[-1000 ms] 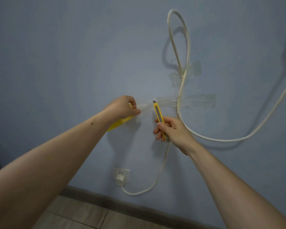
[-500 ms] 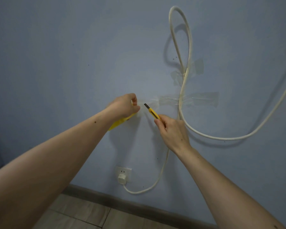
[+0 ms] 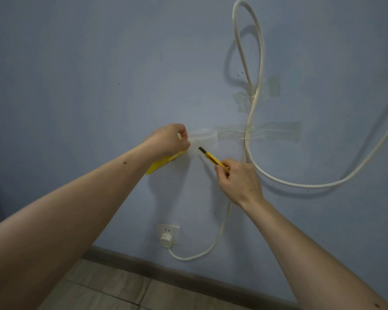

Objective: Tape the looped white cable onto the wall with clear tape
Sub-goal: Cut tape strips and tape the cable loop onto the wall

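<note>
Your knife (image 3: 213, 158) tipped from upright toward the taut tape (image 3: 203, 136), ready to cut. Left hand (image 3: 169, 139) gripped the roll (image 3: 160, 163), right hand (image 3: 239, 179) clamped the knife; the cable (image 3: 259, 63) hung taped to the wall (image 3: 87, 74).

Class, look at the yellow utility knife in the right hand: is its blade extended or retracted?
Extended. A short dark blade tip sticks out of the yellow utility knife, which the right hand grips, pointing toward the stretched clear tape.

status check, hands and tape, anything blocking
Left hand holds tape roll, strip pulled taut. Right hand grips yellow knife, blade just below the strip. Cable already taped twice. Nothing blocking.
</note>
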